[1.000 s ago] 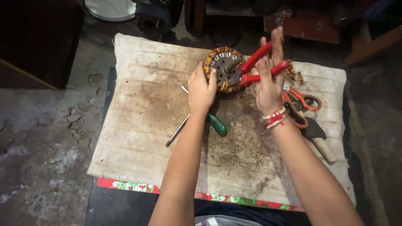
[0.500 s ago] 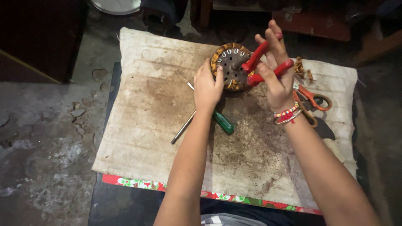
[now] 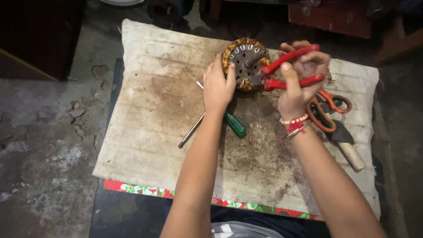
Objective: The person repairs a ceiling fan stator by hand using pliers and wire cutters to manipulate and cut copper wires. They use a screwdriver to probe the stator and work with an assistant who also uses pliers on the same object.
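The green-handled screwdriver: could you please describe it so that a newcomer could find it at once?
On the stained cloth, look just below the round motor stator that the left hand steadies. The screwdriver lies partly under that forearm, the only green-handled tool there.

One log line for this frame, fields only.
left hand: steadies motor stator | right hand: grips red-handled pliers at stator | surface: stained cloth | nearby: green-handled screwdriver, orange scissors
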